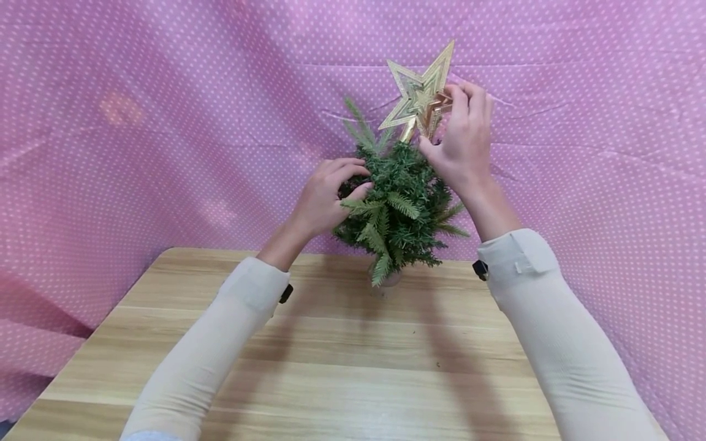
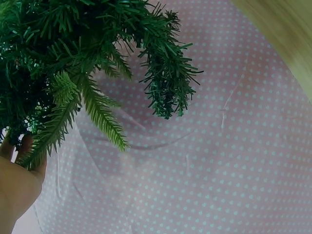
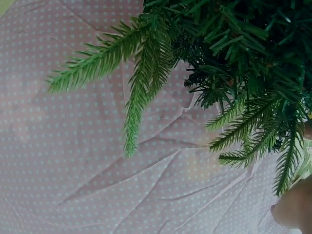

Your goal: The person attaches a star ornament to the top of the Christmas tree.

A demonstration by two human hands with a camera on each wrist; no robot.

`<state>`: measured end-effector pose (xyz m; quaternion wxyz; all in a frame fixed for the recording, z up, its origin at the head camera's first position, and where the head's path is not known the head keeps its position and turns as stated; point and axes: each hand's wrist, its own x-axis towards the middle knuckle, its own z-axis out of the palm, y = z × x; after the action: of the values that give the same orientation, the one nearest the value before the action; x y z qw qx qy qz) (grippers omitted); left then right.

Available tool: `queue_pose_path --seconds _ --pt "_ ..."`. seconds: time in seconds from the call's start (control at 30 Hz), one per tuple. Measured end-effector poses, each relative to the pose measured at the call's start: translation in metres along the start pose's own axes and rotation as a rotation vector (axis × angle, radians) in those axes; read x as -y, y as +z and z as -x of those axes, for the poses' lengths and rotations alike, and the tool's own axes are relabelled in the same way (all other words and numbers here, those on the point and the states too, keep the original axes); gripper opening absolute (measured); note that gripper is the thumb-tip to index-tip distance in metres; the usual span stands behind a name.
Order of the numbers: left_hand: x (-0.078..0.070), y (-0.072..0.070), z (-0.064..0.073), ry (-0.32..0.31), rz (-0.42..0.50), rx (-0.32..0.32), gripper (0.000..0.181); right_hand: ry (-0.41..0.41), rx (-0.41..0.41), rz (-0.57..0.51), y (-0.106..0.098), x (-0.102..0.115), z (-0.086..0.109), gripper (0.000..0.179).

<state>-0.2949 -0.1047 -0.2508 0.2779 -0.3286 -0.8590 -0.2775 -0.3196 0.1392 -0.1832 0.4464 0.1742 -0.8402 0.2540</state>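
Observation:
A small artificial Christmas tree stands at the table's far edge, its pale base partly covered by branches. My left hand grips the tree's upper left side, thumb and fingers around the foliage; some fingertips are hidden among the needles. At the top, a glittery gold star topper leans to the right on a shiny gold stem. My right hand holds the star by its right side, fingers above and thumb below. In the right wrist view, only part of that hand shows beside the branches.
The wooden table spreads out in front of the tree. Pink polka-dot cloth hangs close behind it and along both sides. Small dark specks lie on the tabletop.

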Motion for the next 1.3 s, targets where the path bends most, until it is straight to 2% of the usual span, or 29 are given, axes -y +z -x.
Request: queue_pose_path --seconds 0.17,0.37,0.57,0.83,1.3 --pt "-0.0006 0.0005 -0.0001 -0.003 0.007 -0.001 0.033 0.003 0.014 0.010 -0.0014 -0.0008 -0.0006 0.069" --pt "-0.0002 0.0004 -0.0006 -0.012 0.002 0.005 0.034 0.054 0.077 0.026 -0.0040 0.0016 -0.0038 0.073" --pt "-0.0001 0.0011 -0.0004 -0.013 0.001 0.004 0.034 0.063 0.109 0.027 -0.0047 0.0022 -0.0050 0.075" --pt "-0.0014 0.0021 -0.0009 0.005 -0.008 -0.009 0.034 0.047 0.061 0.018 -0.0026 -0.0007 -0.0014 0.071" --pt "-0.0005 0.0010 0.0002 0.007 -0.010 0.014 0.033 -0.032 -0.005 0.004 0.0042 -0.0076 0.0032 0.070"
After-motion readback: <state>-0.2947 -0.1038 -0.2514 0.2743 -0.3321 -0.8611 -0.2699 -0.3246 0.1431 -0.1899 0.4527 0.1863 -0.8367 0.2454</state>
